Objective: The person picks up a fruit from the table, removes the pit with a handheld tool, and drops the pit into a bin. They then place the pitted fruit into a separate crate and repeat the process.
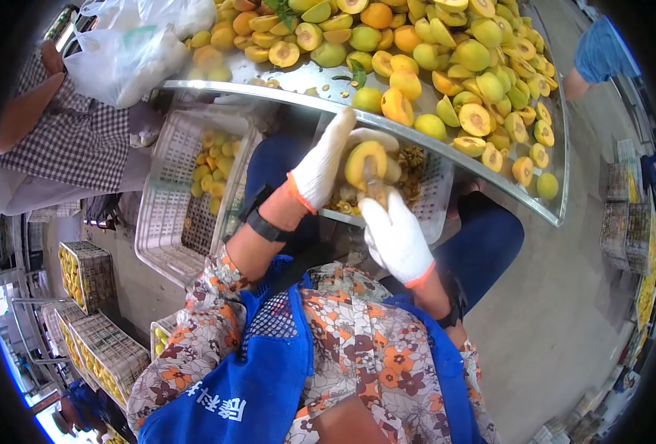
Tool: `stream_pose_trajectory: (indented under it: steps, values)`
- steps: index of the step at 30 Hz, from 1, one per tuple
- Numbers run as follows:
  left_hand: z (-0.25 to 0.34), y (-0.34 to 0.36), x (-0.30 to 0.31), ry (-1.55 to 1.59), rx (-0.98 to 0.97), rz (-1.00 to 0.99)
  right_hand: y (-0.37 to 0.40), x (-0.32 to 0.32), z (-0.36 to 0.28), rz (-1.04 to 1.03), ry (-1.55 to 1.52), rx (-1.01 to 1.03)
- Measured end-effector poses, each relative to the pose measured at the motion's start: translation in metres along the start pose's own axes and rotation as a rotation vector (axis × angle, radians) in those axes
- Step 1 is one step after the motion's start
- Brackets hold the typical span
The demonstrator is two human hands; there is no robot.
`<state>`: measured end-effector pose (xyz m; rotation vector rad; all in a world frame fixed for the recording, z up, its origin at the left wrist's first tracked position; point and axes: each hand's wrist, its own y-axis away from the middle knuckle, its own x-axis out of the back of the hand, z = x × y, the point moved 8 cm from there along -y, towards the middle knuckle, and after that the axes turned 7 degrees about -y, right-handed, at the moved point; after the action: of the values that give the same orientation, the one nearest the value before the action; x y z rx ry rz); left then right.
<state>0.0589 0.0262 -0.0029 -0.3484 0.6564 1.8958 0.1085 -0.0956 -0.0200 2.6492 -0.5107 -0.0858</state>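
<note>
My left hand [332,159], in a white glove, is closed around a halved yellow fruit [366,164], its cut face turned up. In my right hand [398,237], also gloved, is a small tool [377,190] whose tip meets the middle of the cut face; its shape is blurred. Both hands are over a crate [435,196] between my knees, which holds brown and yellowish bits. Just beyond them lies the metal table [446,148], heaped with halved and whole yellow-green fruit [475,119].
A white crate [167,189] with some fruit stands left of my legs. Plastic bags [124,63] rest at the table's left end, beside a person in a checked garment [84,126]. Stacked crates of fruit [95,355] are at lower left. Another person's blue sleeve [602,52] shows at upper right.
</note>
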Motion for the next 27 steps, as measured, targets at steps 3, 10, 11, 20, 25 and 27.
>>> stream_pose_trajectory:
  steps: [3, 10, 11, 20, 25, 27]
  values:
    - [0.001, 0.004, -0.001, -0.393, -0.399, 0.265, -0.002, 0.002, 0.003, 0.024, -0.260, -0.070]
    - [-0.011, -0.003, 0.006, -0.280, -0.135, 0.203, 0.022, -0.032, 0.000, -0.231, -0.735, -0.255]
    - [-0.009, -0.004, 0.006, -0.339, -0.148, 0.233, 0.022, -0.036, 0.001, -0.282, -0.819, -0.262]
    - [-0.018, -0.012, 0.005, -0.238, -0.268, 0.259, 0.027, -0.042, 0.000, -0.533, -1.096, -0.349]
    - [-0.023, -0.019, 0.009, 0.367, -0.267, 0.269, 0.029, -0.044, -0.002, -0.589, -1.110, -0.360]
    - [-0.002, -0.013, 0.019, 0.340, -0.215, 0.493, 0.029, -0.044, 0.007, -0.520, -0.963, -0.282]
